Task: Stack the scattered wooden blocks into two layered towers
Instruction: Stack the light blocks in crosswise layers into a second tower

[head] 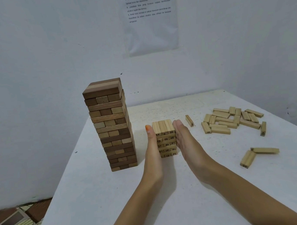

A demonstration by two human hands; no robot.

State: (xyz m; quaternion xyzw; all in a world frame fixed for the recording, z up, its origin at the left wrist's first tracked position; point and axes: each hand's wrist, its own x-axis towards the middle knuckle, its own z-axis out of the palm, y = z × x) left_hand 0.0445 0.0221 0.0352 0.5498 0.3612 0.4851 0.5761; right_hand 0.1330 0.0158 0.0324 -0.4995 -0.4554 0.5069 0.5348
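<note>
Fingers [179,128] press short tower's [165,139] left and right edges.

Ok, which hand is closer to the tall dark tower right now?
Left. The left hand lies flat on the left side of the short pale tower, beside the tall dark tower; the right hand is flat on its right side, farther off.

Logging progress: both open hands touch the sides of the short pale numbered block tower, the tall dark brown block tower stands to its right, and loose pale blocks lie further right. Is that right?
Not quite: the head view shows the tall dark brown block tower standing to the left of the short pale numbered block tower. The rest holds.
</note>
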